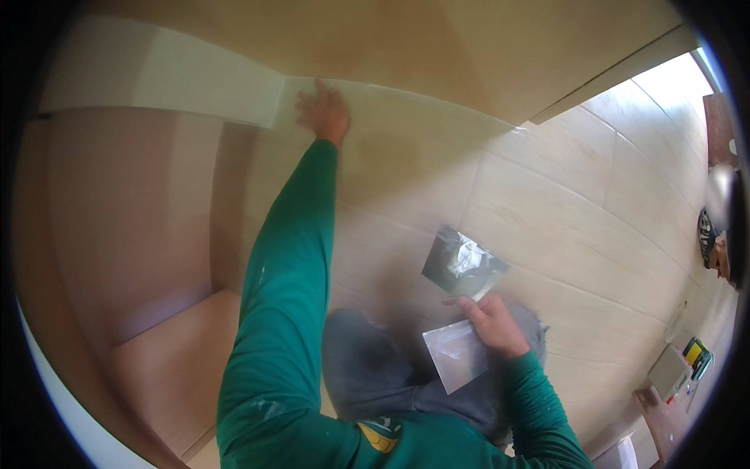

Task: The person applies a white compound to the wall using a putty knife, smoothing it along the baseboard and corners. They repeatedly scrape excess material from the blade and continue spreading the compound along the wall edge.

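My left hand (326, 115) reaches far forward, fingers spread, at the inner corner where the tiled floor (410, 152) meets a tan panel (410, 41) and a pale baseboard-like strip (205, 76). It appears to hold nothing. Nearer my knees, my right hand (497, 323) is closed on a wide metal putty knife (466, 264), whose shiny blade bears a whitish smear. A second flat, squarish blade or plate (458, 354) shows below the same hand; its handle is hidden by the fingers, and I cannot tell its exact kind.
An open brown cabinet or shelf recess (117, 223) stands at the left. At the lower right are a pale case (670, 371), a yellow and green item (697, 357) and a brown wooden piece (662, 416). Part of a person's sandalled foot (712, 240) shows at the right rim.
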{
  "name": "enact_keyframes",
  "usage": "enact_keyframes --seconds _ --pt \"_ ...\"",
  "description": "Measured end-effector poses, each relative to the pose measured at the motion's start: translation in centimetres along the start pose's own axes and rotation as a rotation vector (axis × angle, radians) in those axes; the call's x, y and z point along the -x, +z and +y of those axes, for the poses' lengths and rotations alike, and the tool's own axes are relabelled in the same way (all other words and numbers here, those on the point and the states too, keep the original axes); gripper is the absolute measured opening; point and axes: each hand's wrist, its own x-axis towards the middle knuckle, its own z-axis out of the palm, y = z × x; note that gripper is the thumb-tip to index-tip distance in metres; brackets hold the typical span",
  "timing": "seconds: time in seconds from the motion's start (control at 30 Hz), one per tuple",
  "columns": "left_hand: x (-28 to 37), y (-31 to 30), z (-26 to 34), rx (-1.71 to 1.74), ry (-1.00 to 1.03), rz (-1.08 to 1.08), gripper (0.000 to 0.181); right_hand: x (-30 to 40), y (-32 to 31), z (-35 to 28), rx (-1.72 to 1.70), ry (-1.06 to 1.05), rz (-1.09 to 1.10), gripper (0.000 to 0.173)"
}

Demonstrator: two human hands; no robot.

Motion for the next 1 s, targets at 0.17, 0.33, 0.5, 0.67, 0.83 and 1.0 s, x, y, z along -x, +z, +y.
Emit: enact_keyframes --seconds 0.17,0.33,0.5,0.67,0.83,1.0 --pt "0.6 2.3 1.6 -0.073 -0.013 0.016 0.062 -0.2 0.2 0.9 -0.007 -0.076 0.044 0.046" --pt "2.9 3.8 2.2 -0.103 0.043 0.047 0.061 -0.2 0.5 1.9 -0.008 -0.138 0.049 0.052" --pt "5.9 4.3 5.5 -0.064 0.064 0.027 0.061 0.2 0.9 2.1 -0.005 -0.165 0.075 0.046" --pt "7.0 3.6 7.2 0.007 0.128 0.076 0.062 1.4 3.6 -0.6 -0.2 -0.176 0.192 0.046" --pt "8.8 2.0 8.7 0.028 0.152 -0.005 0.061 2.3 6.5 -3.4 -0.324 -0.125 0.271 0.055" --pt "11.1 1.1 9.5 0.056 0.097 -0.08 0.062 2.6 7.8 -4.5 -0.42 -0.085 0.325 0.052"
